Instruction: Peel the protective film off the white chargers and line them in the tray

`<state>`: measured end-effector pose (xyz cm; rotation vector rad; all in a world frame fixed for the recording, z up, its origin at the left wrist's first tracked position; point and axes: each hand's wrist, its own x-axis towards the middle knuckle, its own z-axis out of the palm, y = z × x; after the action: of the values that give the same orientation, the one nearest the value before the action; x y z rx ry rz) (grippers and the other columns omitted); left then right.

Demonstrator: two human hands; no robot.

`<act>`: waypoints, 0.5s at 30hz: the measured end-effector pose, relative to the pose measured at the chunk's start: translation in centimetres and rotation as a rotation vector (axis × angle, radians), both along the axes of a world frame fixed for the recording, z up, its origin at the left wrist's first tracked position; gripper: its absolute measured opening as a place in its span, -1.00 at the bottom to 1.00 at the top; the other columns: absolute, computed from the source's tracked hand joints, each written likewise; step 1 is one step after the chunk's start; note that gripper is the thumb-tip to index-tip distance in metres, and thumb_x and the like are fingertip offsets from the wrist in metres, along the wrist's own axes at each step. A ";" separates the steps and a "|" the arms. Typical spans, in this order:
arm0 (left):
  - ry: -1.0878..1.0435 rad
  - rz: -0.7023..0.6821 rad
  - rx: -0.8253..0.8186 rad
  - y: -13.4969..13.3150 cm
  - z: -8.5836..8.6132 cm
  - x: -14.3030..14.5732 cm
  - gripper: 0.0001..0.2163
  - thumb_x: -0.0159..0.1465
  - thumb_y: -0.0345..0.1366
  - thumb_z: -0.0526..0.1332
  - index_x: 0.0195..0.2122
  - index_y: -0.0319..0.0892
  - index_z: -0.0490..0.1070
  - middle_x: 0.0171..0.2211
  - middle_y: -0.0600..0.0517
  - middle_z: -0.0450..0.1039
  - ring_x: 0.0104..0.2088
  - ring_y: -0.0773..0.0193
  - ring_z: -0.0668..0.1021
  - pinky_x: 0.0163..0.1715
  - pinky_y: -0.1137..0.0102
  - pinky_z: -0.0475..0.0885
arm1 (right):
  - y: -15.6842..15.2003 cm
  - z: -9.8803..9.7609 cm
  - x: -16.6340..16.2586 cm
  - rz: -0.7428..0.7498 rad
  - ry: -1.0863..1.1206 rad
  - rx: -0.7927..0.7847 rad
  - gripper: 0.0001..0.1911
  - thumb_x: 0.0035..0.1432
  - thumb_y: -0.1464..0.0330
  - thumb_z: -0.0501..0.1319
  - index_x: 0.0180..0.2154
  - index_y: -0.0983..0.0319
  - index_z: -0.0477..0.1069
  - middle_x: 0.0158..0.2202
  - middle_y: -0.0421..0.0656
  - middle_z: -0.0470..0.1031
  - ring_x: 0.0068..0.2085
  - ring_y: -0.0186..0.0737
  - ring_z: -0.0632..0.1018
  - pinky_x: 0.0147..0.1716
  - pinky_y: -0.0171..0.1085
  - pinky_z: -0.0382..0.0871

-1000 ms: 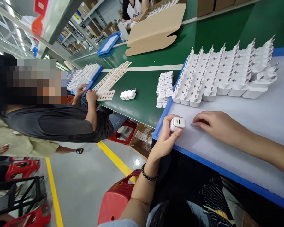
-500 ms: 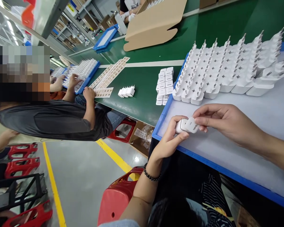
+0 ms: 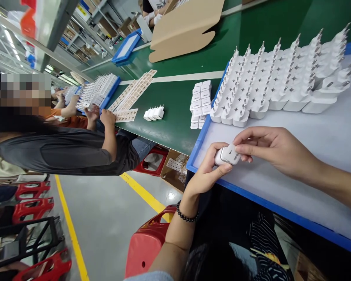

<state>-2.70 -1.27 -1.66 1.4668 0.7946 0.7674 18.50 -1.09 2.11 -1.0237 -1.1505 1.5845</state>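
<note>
My left hand [image 3: 212,168] is closed around a white plug charger [image 3: 221,157], holding it just above the front left part of the blue-rimmed tray [image 3: 206,136]. Between thumb and fingertips, my right hand [image 3: 269,150] pinches the edge of a thin white sticker-like piece [image 3: 231,153] with dark print. That piece lies over the charger's flat face; whether it is stuck down I cannot tell. Behind my hands, rows of white chargers [image 3: 259,82] stand in the tray with their metal pins up.
Left of the tray, stacked white chargers [image 3: 201,102] and a small group of chargers [image 3: 154,113] sit on the green table [image 3: 175,128]. Perforated sheets [image 3: 137,91] lie farther left, beside a seated co-worker [image 3: 61,148]. A red stool [image 3: 143,246] stands below, a cardboard flap [image 3: 181,37] behind.
The thin white piece has turned and now lines up more closely with the charger's face. Both my hands keep their grip. The co-worker's far hand has moved a little away from their tray.
</note>
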 end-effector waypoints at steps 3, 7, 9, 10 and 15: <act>-0.005 -0.003 0.020 0.0 0.0 0.1 -0.54 0.32 0.06 0.35 0.09 -0.10 0.32 -0.06 -0.02 0.36 -0.08 0.18 0.42 -0.04 0.33 0.35 | -0.1 0.1 -0.2 -0.004 -0.005 0.006 -0.81 0.04 0.26 0.53 -0.37 0.18 0.60 -0.50 -0.29 0.52 -0.48 -0.37 0.48 -0.43 -0.34 0.44; 0.021 0.008 0.045 -0.1 0.1 0.3 -0.54 0.31 0.03 0.38 0.07 -0.10 0.33 -0.07 -0.01 0.36 -0.07 0.18 0.43 -0.01 0.33 0.37 | -0.2 0.2 -0.3 -0.011 -0.036 0.014 -0.80 0.03 0.25 0.52 -0.38 0.17 0.59 -0.48 -0.28 0.50 -0.48 -0.34 0.48 -0.43 -0.30 0.43; 0.039 0.009 0.050 -0.1 0.1 0.3 -0.54 0.31 0.03 0.38 0.07 -0.11 0.32 -0.07 -0.01 0.37 -0.06 0.18 0.44 -0.01 0.32 0.38 | -0.3 0.2 -0.4 -0.006 -0.052 0.011 -0.81 0.02 0.24 0.52 -0.39 0.16 0.58 -0.47 -0.26 0.51 -0.47 -0.32 0.48 -0.43 -0.27 0.44; 0.046 0.007 0.051 -0.1 0.1 0.4 -0.54 0.31 0.03 0.37 0.07 -0.10 0.32 -0.06 -0.02 0.37 -0.06 0.18 0.44 0.00 0.32 0.38 | -0.3 0.2 -0.4 0.000 -0.059 0.008 -0.81 0.02 0.25 0.52 -0.39 0.15 0.58 -0.46 -0.25 0.52 -0.47 -0.30 0.49 -0.42 -0.26 0.45; 0.067 0.002 0.066 -0.1 0.2 0.4 -0.54 0.32 0.04 0.36 0.07 -0.10 0.31 -0.06 -0.03 0.37 -0.05 0.17 0.45 0.01 0.30 0.40 | -0.3 0.2 -0.3 0.022 -0.089 0.019 -0.85 0.07 0.24 0.48 -0.36 0.11 0.58 -0.43 -0.22 0.55 -0.44 -0.24 0.51 -0.39 -0.20 0.48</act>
<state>-2.30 -1.35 -1.45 1.5576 0.8286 0.7549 18.16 -1.41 2.36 -1.0821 -1.2385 1.5550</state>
